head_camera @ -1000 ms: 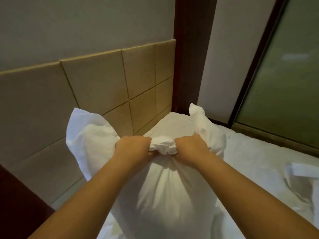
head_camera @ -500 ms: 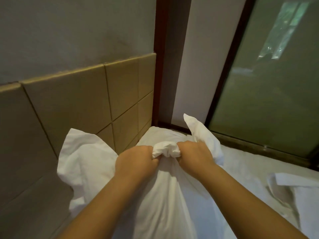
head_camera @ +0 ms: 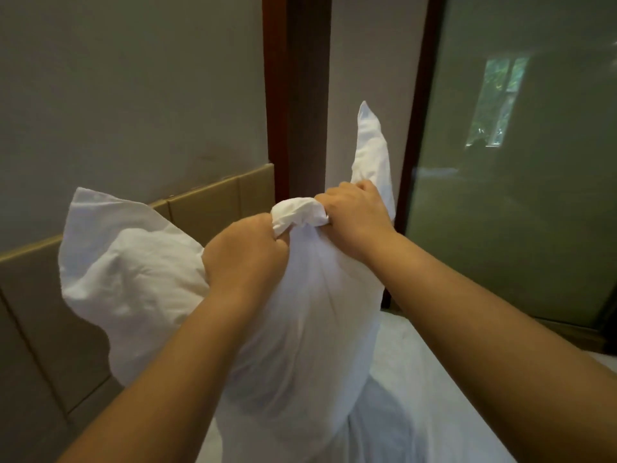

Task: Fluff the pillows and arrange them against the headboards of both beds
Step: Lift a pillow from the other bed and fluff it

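Hands, left and right, clenched on white pillow over white bed, tan headboard behind.

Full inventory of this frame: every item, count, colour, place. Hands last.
pillow: 1, white, held upright at centre, over the bed
bed sheet: 1, white, lower right
headboard panels: several, tan, padded, along the left wall
wall: 1, grey, upper left
wooden post: 1, dark reddish brown, top centre
glass panel: 1, greenish, frosted, dark-framed, right
left hand: 1, fist shut on bunched top edge of pillow
right hand: 1, fist shut on same bunched edge, beside the left
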The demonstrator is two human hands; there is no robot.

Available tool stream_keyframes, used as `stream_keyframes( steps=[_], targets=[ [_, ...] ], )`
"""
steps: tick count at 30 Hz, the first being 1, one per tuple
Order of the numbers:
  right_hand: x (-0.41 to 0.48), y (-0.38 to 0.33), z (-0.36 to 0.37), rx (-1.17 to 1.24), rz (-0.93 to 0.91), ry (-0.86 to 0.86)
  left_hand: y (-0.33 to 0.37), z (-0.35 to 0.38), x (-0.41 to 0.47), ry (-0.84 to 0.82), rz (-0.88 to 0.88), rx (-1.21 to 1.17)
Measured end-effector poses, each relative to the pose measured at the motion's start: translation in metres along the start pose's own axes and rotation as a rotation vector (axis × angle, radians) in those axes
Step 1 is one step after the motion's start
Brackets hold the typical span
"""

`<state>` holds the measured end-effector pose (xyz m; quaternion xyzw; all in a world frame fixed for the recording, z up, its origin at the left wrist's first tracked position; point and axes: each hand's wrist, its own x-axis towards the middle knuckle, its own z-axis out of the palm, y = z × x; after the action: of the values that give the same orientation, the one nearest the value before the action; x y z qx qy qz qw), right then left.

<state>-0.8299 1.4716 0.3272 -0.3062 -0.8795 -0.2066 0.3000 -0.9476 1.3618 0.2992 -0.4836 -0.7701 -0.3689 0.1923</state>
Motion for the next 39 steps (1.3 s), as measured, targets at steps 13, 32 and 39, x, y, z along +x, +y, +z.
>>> stream_keyframes(
  steps=[13, 32, 39],
  targets=[
    [0.117, 0.143, 0.256, -0.121, -0.004, -0.226, -0.021, 0.295, 0.141, -0.383, -0.426, -0.217],
    [0.168, 0.093, 0.454, 0.482, 0.173, -0.298, -0.199, 0.361, 0.258, -0.314, -0.476, 0.405],
    [0.179, 0.011, 0.448, 0.586, -0.018, -0.401, -0.225, 0.337, 0.231, -0.507, -0.276, 0.653]
  ],
)
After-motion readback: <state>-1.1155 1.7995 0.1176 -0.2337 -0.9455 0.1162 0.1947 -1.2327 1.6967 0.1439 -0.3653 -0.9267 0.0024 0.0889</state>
